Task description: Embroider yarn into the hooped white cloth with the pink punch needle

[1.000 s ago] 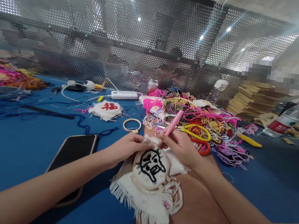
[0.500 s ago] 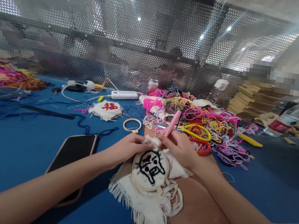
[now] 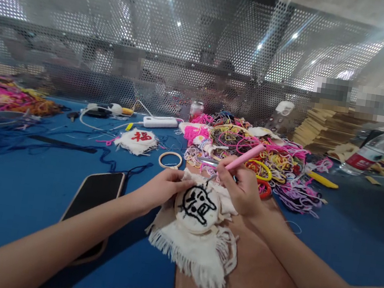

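A small round embroidery hoop (image 3: 198,208) holds white fringed cloth (image 3: 197,251) with a black stitched figure. It lies on a brown board (image 3: 260,269) at the table's near edge. My left hand (image 3: 161,188) grips the cloth and hoop at their left rim. My right hand (image 3: 239,186) is closed around a pink punch needle tool (image 3: 246,157), whose tip touches the top of the hoop.
A phone (image 3: 91,201) lies face up on the blue table (image 3: 14,194) to the left. A heap of coloured yarn (image 3: 262,157), yellow scissors, an empty hoop (image 3: 170,160), a finished red-on-white patch (image 3: 136,140), a water bottle (image 3: 371,151) and stacked boards lie behind. Perforated metal screen at back.
The hoop and cloth have turned and shifted slightly away from me. The pink tool has tilted from near upright to leaning right, its tip now at the hoop's top edge.
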A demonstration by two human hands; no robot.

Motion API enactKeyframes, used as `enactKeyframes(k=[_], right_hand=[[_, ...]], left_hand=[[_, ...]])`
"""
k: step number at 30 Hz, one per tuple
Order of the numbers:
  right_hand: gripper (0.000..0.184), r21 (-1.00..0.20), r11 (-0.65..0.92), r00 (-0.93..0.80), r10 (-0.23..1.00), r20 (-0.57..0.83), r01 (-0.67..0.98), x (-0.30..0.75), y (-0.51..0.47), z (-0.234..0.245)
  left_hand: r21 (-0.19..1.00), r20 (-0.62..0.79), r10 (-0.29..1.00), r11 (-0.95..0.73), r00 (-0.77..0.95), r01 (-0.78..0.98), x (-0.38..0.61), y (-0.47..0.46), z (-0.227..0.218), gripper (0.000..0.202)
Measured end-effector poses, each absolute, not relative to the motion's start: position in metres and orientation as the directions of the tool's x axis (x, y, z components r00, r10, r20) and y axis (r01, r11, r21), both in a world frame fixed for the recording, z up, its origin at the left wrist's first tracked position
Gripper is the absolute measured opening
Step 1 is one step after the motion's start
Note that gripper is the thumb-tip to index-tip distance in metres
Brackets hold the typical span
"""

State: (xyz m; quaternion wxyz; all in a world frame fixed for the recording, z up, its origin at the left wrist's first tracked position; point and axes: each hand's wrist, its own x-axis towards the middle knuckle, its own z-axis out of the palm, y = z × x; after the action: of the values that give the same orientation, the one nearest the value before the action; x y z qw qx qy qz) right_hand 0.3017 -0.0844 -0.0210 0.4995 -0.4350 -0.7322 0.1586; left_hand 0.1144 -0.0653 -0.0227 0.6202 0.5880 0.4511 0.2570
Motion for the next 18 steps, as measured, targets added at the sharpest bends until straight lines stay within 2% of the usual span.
enactKeyframes(k=[5, 11, 18], right_hand=[[0.019, -0.700, 0.585, -0.051, 0.781, 0.623, 0.410, 0.3013, -0.0814, -0.0185], [0.014, -0.627, 0.628, -0.105, 0.740, 0.664, 0.461, 0.3009, -0.0812, -0.0157], [0.016, -0.616, 0.593, -0.154, 0.774, 0.615, 0.518, 0.3012, -0.0817, -0.0173]], left_hand=[[0.974, -0.178, 0.878, 0.092, 0.445, 0.208, 0.1167, -0.0641, -0.0233, 0.021], [0.970, -0.194, 0.878, 0.107, 0.437, 0.217, 0.1169, -0.0642, -0.0259, 0.026], [0.972, -0.148, 0.886, 0.047, 0.440, 0.231, 0.1156, -0.0608, -0.0304, 0.029]])
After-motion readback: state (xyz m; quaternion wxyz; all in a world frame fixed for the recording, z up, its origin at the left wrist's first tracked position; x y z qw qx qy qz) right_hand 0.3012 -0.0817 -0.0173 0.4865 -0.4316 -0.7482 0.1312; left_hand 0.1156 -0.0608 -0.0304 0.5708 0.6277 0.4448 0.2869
